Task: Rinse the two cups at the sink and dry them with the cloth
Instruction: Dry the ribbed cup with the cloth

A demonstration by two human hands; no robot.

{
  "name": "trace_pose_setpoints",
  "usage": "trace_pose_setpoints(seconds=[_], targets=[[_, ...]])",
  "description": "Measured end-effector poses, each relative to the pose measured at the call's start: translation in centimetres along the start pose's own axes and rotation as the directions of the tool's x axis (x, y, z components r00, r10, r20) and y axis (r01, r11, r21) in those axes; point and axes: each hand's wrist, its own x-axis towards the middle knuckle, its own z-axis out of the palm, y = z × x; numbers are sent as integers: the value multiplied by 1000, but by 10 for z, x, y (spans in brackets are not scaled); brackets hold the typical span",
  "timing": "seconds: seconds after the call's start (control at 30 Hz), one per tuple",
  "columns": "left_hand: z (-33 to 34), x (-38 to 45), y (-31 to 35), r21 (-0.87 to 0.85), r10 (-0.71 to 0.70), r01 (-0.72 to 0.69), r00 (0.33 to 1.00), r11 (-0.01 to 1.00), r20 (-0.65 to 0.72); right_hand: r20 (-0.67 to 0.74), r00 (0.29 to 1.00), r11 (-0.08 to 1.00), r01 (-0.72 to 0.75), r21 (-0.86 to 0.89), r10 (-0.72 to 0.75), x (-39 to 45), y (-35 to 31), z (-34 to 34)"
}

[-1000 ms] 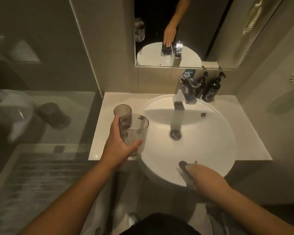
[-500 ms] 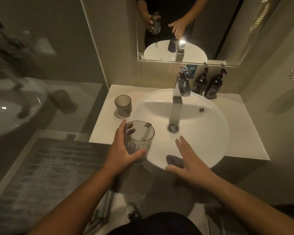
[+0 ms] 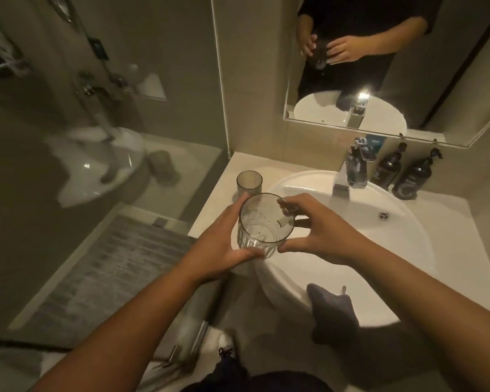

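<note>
Head view: both hands' fingers curl round the clear cup (image 3: 262, 224) above the sink's (image 3: 402, 250) left rim, cloth (image 3: 333, 312) draped over its front edge.

Grey cloth (image 3: 333, 309), white sink (image 3: 402, 250)

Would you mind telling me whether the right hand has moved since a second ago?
Yes. The right hand left the grey cloth on the basin's near rim and came up and left to the cup.
</note>
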Motion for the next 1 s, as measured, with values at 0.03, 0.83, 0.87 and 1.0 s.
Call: trace_pose_setpoints(seconds=[0.03, 0.83, 0.87, 1.0], targets=[[-4, 8, -2, 4, -10, 10, 1000, 1000, -16, -42, 999, 1000, 18, -11, -18, 9, -2, -1], [-36, 322, -168, -384, -224, 229, 973, 894, 58, -379, 895, 938, -310, -155, 233, 311, 124, -16], [-33, 325, -175, -390, -246, 245, 968, 888, 48, -341, 908, 940, -308, -146, 245, 320, 131, -15], [-15, 327, -192, -376, -371, 323, 927, 869, -62, -99, 947, 949, -313, -50, 307, 347, 157, -13]])
